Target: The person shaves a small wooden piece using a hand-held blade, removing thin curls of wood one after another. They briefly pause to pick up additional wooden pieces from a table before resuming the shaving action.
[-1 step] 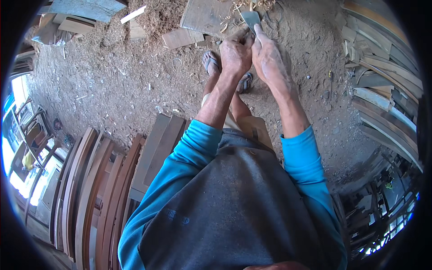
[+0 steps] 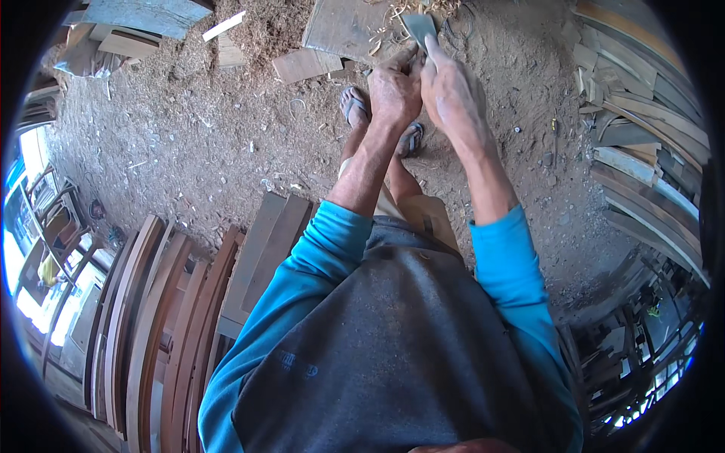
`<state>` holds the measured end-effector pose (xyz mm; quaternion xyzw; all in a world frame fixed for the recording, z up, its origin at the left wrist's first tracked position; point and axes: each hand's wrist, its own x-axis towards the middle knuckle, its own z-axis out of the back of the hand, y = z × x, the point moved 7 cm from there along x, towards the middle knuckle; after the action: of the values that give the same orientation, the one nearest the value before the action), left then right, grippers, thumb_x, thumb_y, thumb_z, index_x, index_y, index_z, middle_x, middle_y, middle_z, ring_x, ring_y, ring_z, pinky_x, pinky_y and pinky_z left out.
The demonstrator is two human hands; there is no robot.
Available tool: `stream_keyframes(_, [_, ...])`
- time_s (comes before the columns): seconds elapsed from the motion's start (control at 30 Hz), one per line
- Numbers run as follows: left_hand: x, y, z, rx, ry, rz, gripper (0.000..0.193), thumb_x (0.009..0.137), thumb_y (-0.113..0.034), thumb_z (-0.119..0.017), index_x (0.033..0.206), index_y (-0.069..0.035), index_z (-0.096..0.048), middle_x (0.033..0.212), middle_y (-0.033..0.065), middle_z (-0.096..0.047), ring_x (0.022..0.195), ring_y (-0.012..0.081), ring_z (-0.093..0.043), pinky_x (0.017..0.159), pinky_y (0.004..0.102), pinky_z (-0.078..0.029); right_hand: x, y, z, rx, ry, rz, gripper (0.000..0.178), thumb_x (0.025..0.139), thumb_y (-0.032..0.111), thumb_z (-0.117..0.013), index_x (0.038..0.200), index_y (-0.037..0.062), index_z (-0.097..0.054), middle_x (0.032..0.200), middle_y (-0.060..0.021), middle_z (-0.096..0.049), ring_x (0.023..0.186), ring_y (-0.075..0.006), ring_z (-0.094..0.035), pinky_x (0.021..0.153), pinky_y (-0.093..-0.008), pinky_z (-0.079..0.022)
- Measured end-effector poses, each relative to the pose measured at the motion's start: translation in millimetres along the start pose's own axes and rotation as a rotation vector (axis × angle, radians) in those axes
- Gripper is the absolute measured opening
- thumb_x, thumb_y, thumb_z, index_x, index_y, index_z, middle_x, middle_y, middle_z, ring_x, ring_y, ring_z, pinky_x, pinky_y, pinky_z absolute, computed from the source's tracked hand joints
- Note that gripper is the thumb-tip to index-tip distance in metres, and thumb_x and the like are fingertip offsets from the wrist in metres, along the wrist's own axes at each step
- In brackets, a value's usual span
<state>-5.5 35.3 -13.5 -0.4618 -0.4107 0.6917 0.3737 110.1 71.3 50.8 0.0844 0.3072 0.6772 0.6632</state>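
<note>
My right hand is closed around the near end of a broad, flat grey metal blade, its index finger stretched along the face. The blade's handle, if it has one, is hidden in the grip. Close on its left, my left hand is curled shut, its fingertips near the base of the blade. What lies inside that hand does not show. Curled pale wood shavings lie just past the blade tip. Both hands are held out far in front of me, above my sandalled feet.
A flat wooden board and a short plank lie on the dusty ground at the far side. Stacked lumber lines the right. Long planks and a grey wooden panel stand at the near left.
The blade has tilted slightly, its far end moving a little left and up. My right hand has shifted slightly with it; my left hand has hardly moved.
</note>
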Motion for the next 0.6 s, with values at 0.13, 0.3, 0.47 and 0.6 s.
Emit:
stream_keyframes(0.13, [3, 7, 0, 0.005, 0.041, 0.056, 0.035, 0.097, -0.021, -0.071, 0.128, -0.005, -0.073, 0.083, 0.0158, -0.077, 0.070, 0.0185, -0.072, 0.067, 0.0356, -0.056, 6, 8, 7, 0.010, 0.002, -0.030, 0.042, 0.105, 0.022, -0.052, 0.139, 0.0006, -0.061, 0.086, -0.0260, -0.073, 0.080, -0.0412, -0.074, 0.072, -0.0516, -0.059])
stream_keyframes(0.3, [-2, -9, 5, 0.150, 0.049, 0.067, 0.036, 0.097, -0.020, -0.071, 0.129, -0.004, -0.072, 0.085, 0.0168, -0.077, 0.071, 0.0171, -0.072, 0.068, 0.0359, -0.057, -24, -4, 0, -0.084, 0.031, 0.001, 0.039, 0.104, 0.022, -0.052, 0.137, 0.0036, -0.063, 0.087, -0.0255, -0.074, 0.082, -0.0420, -0.074, 0.072, -0.0523, -0.059])
stream_keyframes(0.47, [-3, -5, 0, 0.051, 0.010, -0.033, 0.035, 0.099, -0.022, -0.069, 0.129, -0.005, -0.072, 0.086, 0.0169, -0.078, 0.073, 0.0166, -0.072, 0.069, 0.0359, -0.057, 6, 4, 4, -0.074, -0.034, 0.015, 0.040, 0.104, 0.021, -0.052, 0.139, 0.0043, -0.062, 0.087, -0.0254, -0.074, 0.083, -0.0431, -0.074, 0.074, -0.0518, -0.060])
stream_keyframes(0.6, [-5, -8, 3, 0.080, 0.009, -0.006, 0.033, 0.101, -0.024, -0.068, 0.127, -0.004, -0.073, 0.084, 0.0161, -0.077, 0.071, 0.0176, -0.072, 0.068, 0.0357, -0.057, 7, 3, 1, -0.048, -0.020, -0.009, 0.043, 0.104, 0.021, -0.052, 0.142, 0.0034, -0.060, 0.091, -0.0260, -0.075, 0.085, -0.0422, -0.075, 0.075, -0.0516, -0.060])
